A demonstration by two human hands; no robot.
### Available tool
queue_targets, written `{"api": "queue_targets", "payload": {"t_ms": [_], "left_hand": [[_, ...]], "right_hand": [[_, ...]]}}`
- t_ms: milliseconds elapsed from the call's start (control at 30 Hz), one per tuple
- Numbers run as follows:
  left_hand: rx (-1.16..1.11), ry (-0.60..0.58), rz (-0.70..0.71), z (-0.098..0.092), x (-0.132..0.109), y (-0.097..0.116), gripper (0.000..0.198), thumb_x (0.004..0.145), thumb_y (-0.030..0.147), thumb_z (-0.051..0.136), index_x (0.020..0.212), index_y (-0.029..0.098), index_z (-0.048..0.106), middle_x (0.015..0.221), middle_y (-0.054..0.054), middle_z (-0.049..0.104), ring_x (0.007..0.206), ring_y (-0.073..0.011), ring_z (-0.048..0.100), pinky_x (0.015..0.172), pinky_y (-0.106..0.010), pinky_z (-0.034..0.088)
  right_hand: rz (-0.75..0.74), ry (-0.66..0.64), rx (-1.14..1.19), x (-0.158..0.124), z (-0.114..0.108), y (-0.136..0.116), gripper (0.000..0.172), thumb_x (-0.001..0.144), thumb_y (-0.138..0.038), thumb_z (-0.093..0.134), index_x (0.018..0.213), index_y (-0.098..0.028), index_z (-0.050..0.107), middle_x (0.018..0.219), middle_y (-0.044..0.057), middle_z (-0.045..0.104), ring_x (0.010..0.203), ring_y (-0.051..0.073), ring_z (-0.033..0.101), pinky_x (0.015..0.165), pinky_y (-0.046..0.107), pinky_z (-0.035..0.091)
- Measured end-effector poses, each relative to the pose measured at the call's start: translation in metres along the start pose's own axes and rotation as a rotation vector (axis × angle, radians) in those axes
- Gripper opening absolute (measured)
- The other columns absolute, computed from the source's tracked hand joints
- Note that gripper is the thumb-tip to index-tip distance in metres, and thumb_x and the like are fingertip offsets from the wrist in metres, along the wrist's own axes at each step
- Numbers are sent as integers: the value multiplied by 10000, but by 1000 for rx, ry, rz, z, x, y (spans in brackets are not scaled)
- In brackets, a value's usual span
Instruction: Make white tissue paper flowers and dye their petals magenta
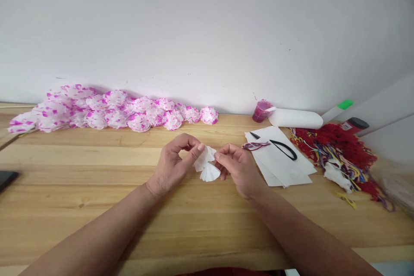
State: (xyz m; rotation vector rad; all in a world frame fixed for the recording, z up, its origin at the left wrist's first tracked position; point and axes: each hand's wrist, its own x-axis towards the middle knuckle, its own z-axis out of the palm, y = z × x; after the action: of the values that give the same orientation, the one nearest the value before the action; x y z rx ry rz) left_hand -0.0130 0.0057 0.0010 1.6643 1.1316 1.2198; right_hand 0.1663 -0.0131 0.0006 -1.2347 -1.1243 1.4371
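Note:
Between my two hands, above the middle of the table, is a small white paper flower [209, 173], its pleated tissue fanned out from a pinched middle. My left hand [176, 159] pinches its upper left part between thumb and fingers. On the other side, my right hand [236, 164] has thumb and forefinger closed on the paper's right edge. Some of the right fingertips are hidden behind the paper. A row of finished-looking white paper flowers with magenta-spotted edges [139, 121] lies along the wall.
Right of my hands, white paper sheets [278, 168] carry black-handled scissors [284, 150] and a yarn bundle [255, 145]. Behind stand a cup of magenta liquid [261, 112] and a white paper roll [296, 118]. Red and mixed yarn [343, 146] is heaped far right. A dark object [7, 179] lies at left.

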Motion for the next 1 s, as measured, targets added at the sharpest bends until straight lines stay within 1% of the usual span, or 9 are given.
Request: {"api": "queue_targets", "payload": {"t_ms": [33, 100, 167, 367, 500, 633, 767, 900, 1000], "left_hand": [[29, -53, 45, -1, -1, 2, 212, 875, 348, 658, 755, 175, 643, 783, -26, 634, 763, -152, 579, 738, -284, 460], [60, -169, 66, -1, -3, 5, 166, 865, 323, 670, 776, 184, 686, 831, -41, 669, 828, -175, 606, 797, -307, 466], [88, -212, 50, 1, -4, 6, 126, 852, 321, 685, 840, 200, 718, 895, -48, 694, 879, -189, 619, 828, -318, 464], [156, -138, -2, 4, -3, 4, 201, 801, 411, 730, 839, 214, 721, 901, -44, 709, 858, -202, 622, 742, -301, 450], [135, -145, -23, 3, -3, 5, 155, 827, 351, 696, 820, 199, 723, 897, -47, 711, 863, -198, 639, 784, -307, 464], [109, -145, -63, 3, -3, 9, 157, 830, 325, 675, 771, 187, 721, 853, -46, 709, 830, -194, 643, 778, -305, 471], [113, -158, -146, 2, -1, 12, 161, 814, 326, 675, 757, 181, 714, 831, -33, 721, 809, -191, 635, 752, -298, 449], [54, -183, -275, 1, 0, 13, 205, 797, 368, 675, 769, 170, 716, 780, -26, 719, 706, -169, 601, 652, -276, 433], [34, -179, -299, 2, 0, 12, 201, 779, 369, 683, 765, 170, 715, 737, -17, 707, 655, -154, 574, 605, -261, 419]], "right_hand": [[6, 11, 15, 1, 0, 0, 255, 783, -385, 714, 704, -183, 580, 592, -19, 626, 503, 95, 536, 424, 191, 417], [11, 19, 42, 1, 0, 0, 266, 768, -397, 733, 697, -183, 592, 594, -18, 622, 521, 100, 540, 433, 195, 413], [-2, 22, 52, 1, -1, 0, 278, 756, -412, 753, 697, -181, 612, 607, -15, 619, 538, 101, 535, 444, 198, 407], [-63, 10, -31, 1, -3, 2, 272, 802, -440, 726, 727, -188, 655, 646, -6, 613, 566, 111, 506, 480, 227, 377], [-147, 17, -168, -1, -2, 0, 256, 840, -418, 693, 727, -191, 654, 658, -15, 606, 557, 101, 468, 530, 246, 378], [-182, 26, -258, -3, 0, -3, 236, 855, -403, 680, 761, -188, 649, 686, -7, 614, 612, 116, 507, 580, 252, 407], [-187, 27, -264, -3, 0, -5, 246, 859, -418, 667, 771, -190, 639, 695, -2, 627, 605, 118, 507, 575, 253, 410], [-174, 16, -265, -3, 0, -5, 262, 863, -435, 656, 774, -190, 634, 687, 2, 619, 606, 123, 507, 571, 257, 411], [-182, 14, -281, -4, 0, -4, 249, 854, -427, 672, 781, -194, 620, 713, 4, 616, 645, 133, 527, 594, 262, 425]]}}
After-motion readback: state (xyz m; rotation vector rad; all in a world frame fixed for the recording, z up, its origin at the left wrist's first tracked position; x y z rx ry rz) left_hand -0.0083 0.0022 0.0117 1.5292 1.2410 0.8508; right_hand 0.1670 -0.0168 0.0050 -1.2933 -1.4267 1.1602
